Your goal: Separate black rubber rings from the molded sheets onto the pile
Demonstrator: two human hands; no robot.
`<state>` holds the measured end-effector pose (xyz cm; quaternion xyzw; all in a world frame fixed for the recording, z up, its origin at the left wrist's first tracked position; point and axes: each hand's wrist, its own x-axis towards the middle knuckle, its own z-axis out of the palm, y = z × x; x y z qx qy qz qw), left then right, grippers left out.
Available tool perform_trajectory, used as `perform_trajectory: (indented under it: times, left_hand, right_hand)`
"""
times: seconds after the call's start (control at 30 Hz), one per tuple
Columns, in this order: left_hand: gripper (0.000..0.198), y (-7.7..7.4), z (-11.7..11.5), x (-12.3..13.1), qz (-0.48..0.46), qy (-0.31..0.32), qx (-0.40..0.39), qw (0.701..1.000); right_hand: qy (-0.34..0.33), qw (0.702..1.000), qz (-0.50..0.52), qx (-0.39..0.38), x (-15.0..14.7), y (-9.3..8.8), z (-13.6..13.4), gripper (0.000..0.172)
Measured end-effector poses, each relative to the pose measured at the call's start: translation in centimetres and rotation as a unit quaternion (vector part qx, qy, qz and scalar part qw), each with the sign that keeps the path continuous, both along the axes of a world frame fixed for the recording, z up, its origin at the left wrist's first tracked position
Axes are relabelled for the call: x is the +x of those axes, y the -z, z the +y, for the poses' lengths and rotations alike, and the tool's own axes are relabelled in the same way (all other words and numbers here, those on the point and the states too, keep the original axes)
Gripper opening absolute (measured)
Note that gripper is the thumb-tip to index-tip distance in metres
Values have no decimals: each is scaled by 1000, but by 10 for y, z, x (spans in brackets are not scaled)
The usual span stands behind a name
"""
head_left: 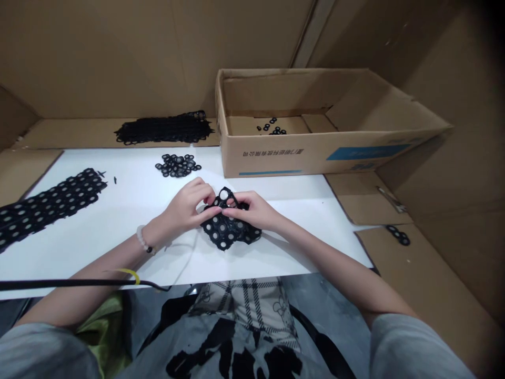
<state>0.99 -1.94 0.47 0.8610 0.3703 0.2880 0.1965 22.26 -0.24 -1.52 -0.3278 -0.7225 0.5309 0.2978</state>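
Two bare hands, the left hand [181, 208] and right hand [252, 210], drawn close together over a crumpled sheet of joined black rubber rings [229, 229], both pinched narrowly onto its upper edge. That sheet lying on a white table [118, 221], between the forearms. Beaded bracelet [142, 238] around the left wrist. Nearby, a loose heap of black rings [177, 166] just beyond the hands; a long flat strip of rings [51, 202] to the left; a dark stack of strips [163, 128] on cardboard lining [67, 134] behind; a few rings [271, 127] inside an open cardboard box [276, 163].
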Motion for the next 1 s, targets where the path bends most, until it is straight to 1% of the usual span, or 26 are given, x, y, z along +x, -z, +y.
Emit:
perform_trajectory:
  times: [0.13,0.23,0.37,0.43,0.47,0.53,0.6,0.63,0.7,0.73,0.77,0.8,0.83,0.87,0.9,0.93,1.0]
  left_hand:
    - [30,-4,1,0,20,63,-87,994]
    - [31,-2,4,-2,10,102,-136,985]
    - [33,0,6,-3,-10,111,-187,976]
    - [32,1,6,-2,-13,110,-198,974]
    - [32,2,6,-2,-18,101,-196,975]
    - [31,4,11,-3,-51,55,-189,979]
    - [30,8,21,-9,-140,-18,-177,974]
    - [29,10,28,-13,-201,-58,-169,963]
    - [27,12,39,-22,-325,-132,-137,926]
    - [25,12,42,-26,-355,-160,-115,914]
    - [25,12,42,-27,-353,-184,-88,913]
    - [24,10,40,-27,-321,-196,-54,925]
    - [23,9,35,-24,-264,-196,-10,944]
    - [22,8,28,-19,-192,-186,35,963]
    - [21,7,19,-14,-121,-163,90,975]
    - [20,6,11,-7,-54,-133,131,981]
    - [19,6,-3,4,53,-91,191,976]
  right_hand:
    - [-52,999,5,9,1,-2,0,29]
    - [-62,998,6,12,2,-3,-1,28]
    - [-65,998,11,16,3,-4,-1,28]
    - [-64,998,9,16,3,-4,-1,27]
    - [-59,998,6,13,3,-4,-1,27]
    - [-33,999,0,2,3,-4,-1,29]
    - [8,1000,-1,-13,3,-4,0,30]
    - [26,999,0,-22,4,-4,0,30]
    - [52,998,3,-39,4,-3,-1,29]
    - [60,997,2,-47,4,-3,-1,29]
    - [66,996,-2,-56,4,-3,-1,28]
    - [69,996,-4,-63,3,-3,-1,28]
    - [69,995,-6,-69,3,-3,-1,29]
    - [65,995,-9,-71,3,-3,-1,29]
    - [59,996,-11,-70,2,-3,0,30]
    - [53,996,-13,-65,2,-3,0,30]
    - [46,998,-15,-50,2,-4,1,32]
